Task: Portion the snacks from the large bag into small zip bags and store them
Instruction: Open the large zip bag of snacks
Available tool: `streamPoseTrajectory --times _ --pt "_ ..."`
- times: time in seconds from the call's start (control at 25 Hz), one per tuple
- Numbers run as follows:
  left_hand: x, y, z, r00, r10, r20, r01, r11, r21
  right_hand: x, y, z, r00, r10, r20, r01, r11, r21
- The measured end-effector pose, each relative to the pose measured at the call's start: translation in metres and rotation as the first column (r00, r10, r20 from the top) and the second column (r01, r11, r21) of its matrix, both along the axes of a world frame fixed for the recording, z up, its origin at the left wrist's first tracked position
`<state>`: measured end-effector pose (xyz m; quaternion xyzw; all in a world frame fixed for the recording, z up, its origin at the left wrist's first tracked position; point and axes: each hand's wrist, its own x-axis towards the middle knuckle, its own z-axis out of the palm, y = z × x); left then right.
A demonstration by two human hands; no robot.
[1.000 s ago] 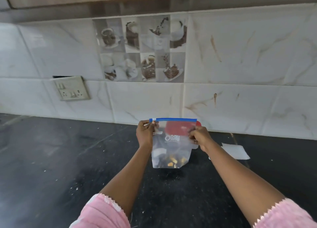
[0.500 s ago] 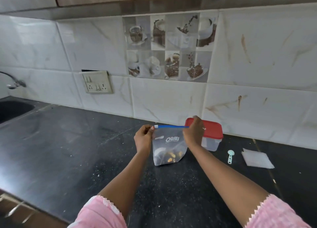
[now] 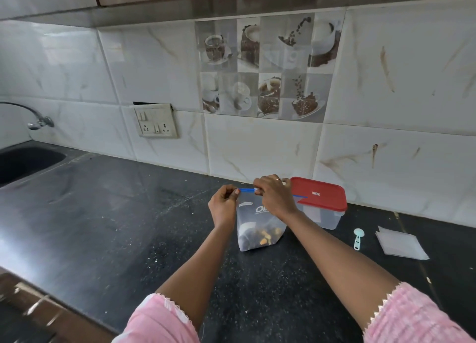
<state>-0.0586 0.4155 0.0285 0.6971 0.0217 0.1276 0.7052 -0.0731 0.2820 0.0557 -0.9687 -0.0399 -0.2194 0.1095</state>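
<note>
A clear zip bag [image 3: 253, 229] with a blue zip strip stands upright on the black counter, a few brown and yellow snacks lying at its bottom. My left hand [image 3: 222, 204] pinches the strip's left end. My right hand [image 3: 274, 197] pinches the strip a little right of that, and its wrist covers part of the bag's printed front. Behind my right hand the blue strip sticks out toward a clear box with a red lid [image 3: 319, 197], which stands just behind the bag at the wall.
A small pale-green scoop [image 3: 357, 237] and a stack of flat clear bags [image 3: 400, 243] lie on the counter at the right. A dark sink [image 3: 24, 162] with a tap is at far left. A socket plate [image 3: 155, 121] sits on the tiled wall.
My right hand has slid left along the zip strip, from its right end to near the left hand. The bag came down from mid-air onto the counter, and my view turned left and down.
</note>
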Motion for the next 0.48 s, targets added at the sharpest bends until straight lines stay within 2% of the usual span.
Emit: streamPoseTrajectory --times 0.12,0.28,0.48 --pt "0.007 -0.001 0.002 0.999 0.042 -0.006 -0.043 0.999 -0.01 -0.002 -0.037 -0.006 0.998 -0.032 0.054 0.033 0.999 -0.02" --pt "0.017 0.0 0.004 0.996 0.087 -0.015 -0.088 0.996 -0.014 -0.001 -0.078 -0.009 0.991 -0.126 0.036 0.127 0.992 -0.022" --pt "0.027 0.005 0.013 0.992 0.129 0.013 -0.128 0.989 -0.08 0.02 -0.083 0.002 0.99 -0.143 0.014 0.142 0.989 0.025"
